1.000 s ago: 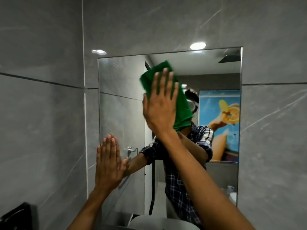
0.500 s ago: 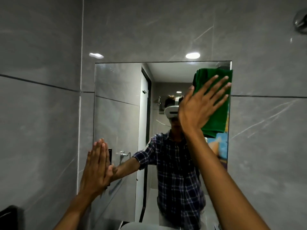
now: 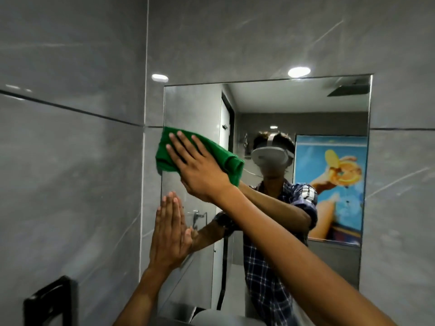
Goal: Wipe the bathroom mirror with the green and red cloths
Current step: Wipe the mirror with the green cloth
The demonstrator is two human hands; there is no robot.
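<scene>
The rectangular bathroom mirror (image 3: 294, 107) hangs on a grey tiled wall. My right hand (image 3: 200, 168) lies flat, fingers spread, pressing a folded green cloth (image 3: 164, 156) against the mirror's left side at mid height. Below it my left hand (image 3: 169, 234) rests flat on the glass near the lower left edge, fingers together, holding nothing. The mirror reflects a person in a checked shirt and both arms. No red cloth is in view.
Grey tiled walls (image 3: 70, 184) meet in a corner just left of the mirror. A black fixture (image 3: 47, 302) sits on the left wall at the bottom. A white basin rim (image 3: 211, 318) shows below the mirror.
My right hand swept the green cloth from the mirror's upper middle to its upper right corner, then across and down to the left side. The left hand stayed planted on the lower left glass.
</scene>
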